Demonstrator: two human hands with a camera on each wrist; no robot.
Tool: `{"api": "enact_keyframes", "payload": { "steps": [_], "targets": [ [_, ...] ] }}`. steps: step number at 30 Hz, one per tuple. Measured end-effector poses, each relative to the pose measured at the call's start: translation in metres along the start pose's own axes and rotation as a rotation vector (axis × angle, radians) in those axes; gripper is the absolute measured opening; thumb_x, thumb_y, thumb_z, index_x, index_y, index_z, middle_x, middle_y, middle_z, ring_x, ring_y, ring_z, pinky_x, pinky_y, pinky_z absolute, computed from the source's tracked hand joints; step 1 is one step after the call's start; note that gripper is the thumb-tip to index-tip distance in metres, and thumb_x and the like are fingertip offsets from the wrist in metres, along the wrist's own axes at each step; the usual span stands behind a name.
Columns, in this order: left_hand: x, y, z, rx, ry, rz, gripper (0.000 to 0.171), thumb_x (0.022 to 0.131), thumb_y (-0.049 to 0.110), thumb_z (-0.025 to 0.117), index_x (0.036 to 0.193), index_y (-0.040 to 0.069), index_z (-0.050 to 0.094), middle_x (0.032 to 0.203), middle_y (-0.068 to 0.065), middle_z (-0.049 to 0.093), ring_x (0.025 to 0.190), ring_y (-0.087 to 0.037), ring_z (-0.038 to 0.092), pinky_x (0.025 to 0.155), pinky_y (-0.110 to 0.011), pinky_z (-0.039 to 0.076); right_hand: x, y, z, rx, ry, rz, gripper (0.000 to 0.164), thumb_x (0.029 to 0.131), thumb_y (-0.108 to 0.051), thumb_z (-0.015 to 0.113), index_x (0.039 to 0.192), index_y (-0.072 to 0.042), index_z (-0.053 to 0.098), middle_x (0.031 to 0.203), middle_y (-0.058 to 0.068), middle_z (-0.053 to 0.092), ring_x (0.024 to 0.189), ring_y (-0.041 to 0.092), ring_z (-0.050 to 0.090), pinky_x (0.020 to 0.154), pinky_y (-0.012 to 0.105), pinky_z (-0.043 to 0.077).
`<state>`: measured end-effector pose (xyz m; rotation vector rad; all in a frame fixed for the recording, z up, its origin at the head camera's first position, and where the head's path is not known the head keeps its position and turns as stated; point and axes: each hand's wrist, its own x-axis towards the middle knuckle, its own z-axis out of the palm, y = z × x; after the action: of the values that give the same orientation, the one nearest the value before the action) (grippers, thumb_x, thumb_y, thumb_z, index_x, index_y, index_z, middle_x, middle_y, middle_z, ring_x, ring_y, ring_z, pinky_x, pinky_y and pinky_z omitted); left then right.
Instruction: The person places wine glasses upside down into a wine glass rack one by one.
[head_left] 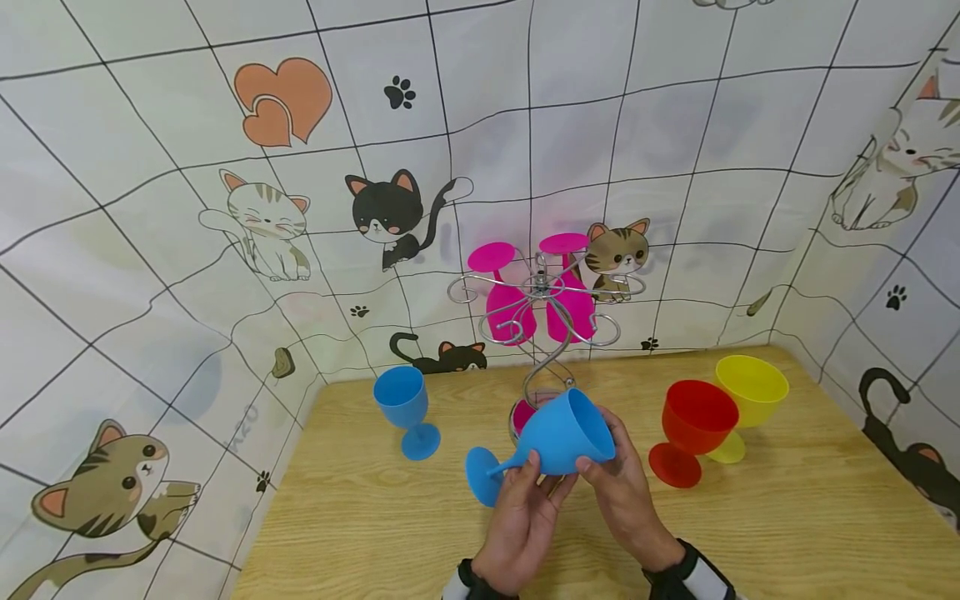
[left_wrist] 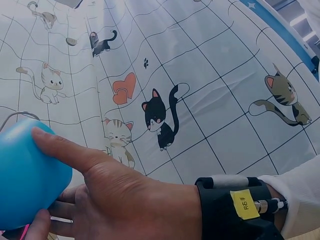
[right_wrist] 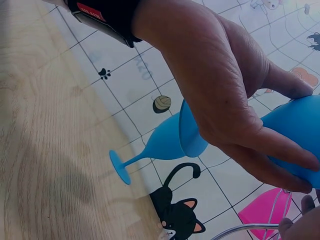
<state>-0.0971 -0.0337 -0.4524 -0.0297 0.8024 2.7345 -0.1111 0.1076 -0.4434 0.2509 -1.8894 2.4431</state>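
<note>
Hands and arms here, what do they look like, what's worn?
The left hand and right hand are gloveless, with a black band at each wrist. One carries a yellow label with dark writing and a metal connector, beside a white sleeve; the other has a red label I can't read.

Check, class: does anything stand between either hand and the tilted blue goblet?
Nothing visible does: the left hand and right hand both hold the tilted blue goblet directly. The other blue goblet stands aside to the left, the red goblet to the right.
</note>
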Motion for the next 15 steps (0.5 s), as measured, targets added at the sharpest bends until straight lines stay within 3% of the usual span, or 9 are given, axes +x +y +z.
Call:
{"api": "enact_keyframes", "payload": {
  "steps": [4,8,15],
  "targets": [
    [0.0,0.001,0.0,-0.004,0.006,-0.001,0.073,0.102,0.027,0.053,0.151,0.002,0.006,0.156,-0.022,0.024,0.136,-0.027,0.048,0.113,-0.038,0.041,0.0,0.001,-0.001,0.004,-0.036,-0.032,0.065,0.098,-0.024,0.06,0.149,-0.021,0.021,0.148,0.0,0.033,0.13,0.016,0.041,0.099,0.023,0.048],
    [0.001,0.003,-0.003,0.033,0.042,0.012,0.074,0.1,0.029,0.056,0.151,0.003,0.009,0.155,-0.022,0.024,0.135,-0.027,0.049,0.112,-0.038,0.042,0.002,-0.001,-0.006,0.001,-0.104,-0.14,0.076,0.098,-0.025,0.058,0.155,-0.023,0.007,0.159,0.005,0.019,0.138,0.016,0.032,0.103,0.021,0.046],
    [0.002,0.009,-0.01,0.225,0.091,0.086,0.074,0.097,0.028,0.062,0.151,0.003,0.017,0.154,-0.023,0.03,0.134,-0.029,0.05,0.111,-0.04,0.044,0.007,-0.008,-0.018,-0.009,-0.157,-0.363,0.086,0.092,-0.008,0.064,0.157,-0.016,0.007,0.161,0.012,0.019,0.147,0.021,0.027,0.111,0.018,0.037]
  ]
}}
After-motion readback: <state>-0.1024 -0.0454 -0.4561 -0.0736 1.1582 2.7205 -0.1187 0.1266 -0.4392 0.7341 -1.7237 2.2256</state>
